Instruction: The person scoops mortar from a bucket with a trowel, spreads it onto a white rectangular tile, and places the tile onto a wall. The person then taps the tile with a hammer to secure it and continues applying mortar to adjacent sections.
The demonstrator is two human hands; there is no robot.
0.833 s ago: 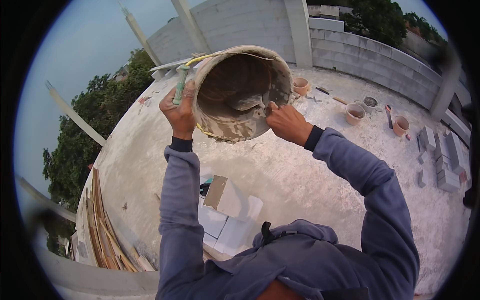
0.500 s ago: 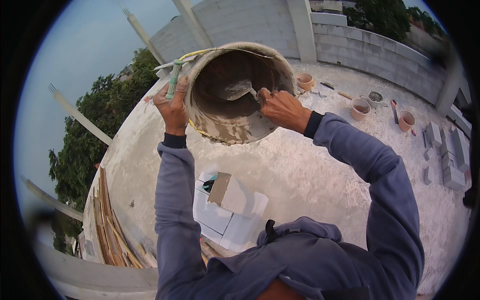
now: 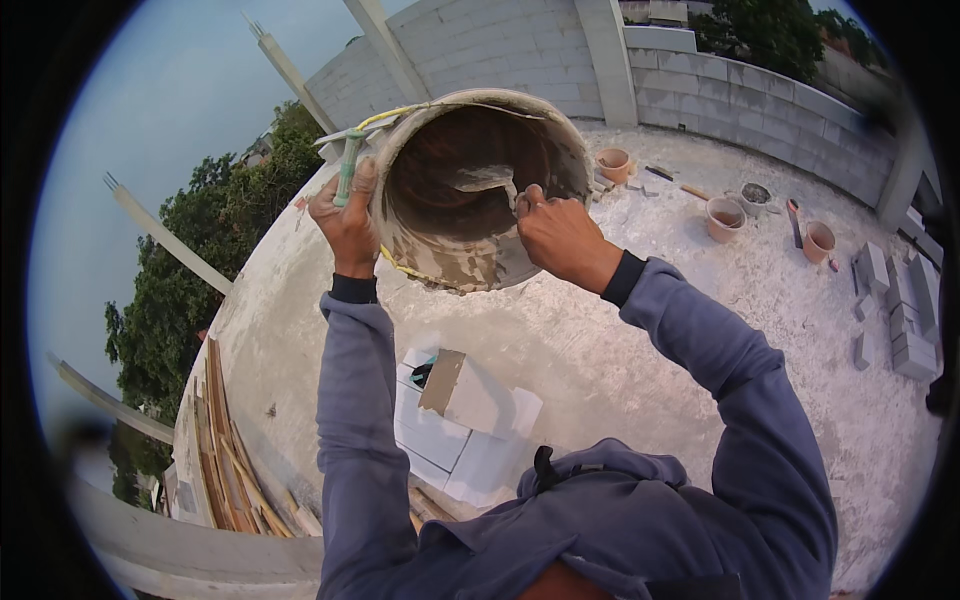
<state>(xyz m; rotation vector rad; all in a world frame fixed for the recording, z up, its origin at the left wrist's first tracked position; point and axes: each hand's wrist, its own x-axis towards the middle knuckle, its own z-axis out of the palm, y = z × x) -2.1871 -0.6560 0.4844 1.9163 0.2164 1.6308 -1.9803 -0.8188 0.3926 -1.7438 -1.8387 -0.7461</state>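
Note:
A large mortar-smeared bucket is tipped with its mouth toward me, and a yellow cord runs along its rim. My left hand is at the bucket's left side, closed round the green handle of a tool whose flat pale end shows partly behind the rim. Whether those fingers also grip the bucket is hidden. My right hand is closed on the handle of a trowel at the bucket's mouth. The trowel's grey, mortar-coated blade reaches inside, over the wet-looking inner wall.
Pale blocks lie below the bucket, one topped with grey mortar. Wooden strips lie at lower left. Right of the bucket are small pots, hand tools and stacked blocks. A block wall runs behind.
Inside the bucket, the trowel blade has turned to a flatter angle and lifted slightly. My right hand has shifted a little downward with it. My left hand keeps its hold.

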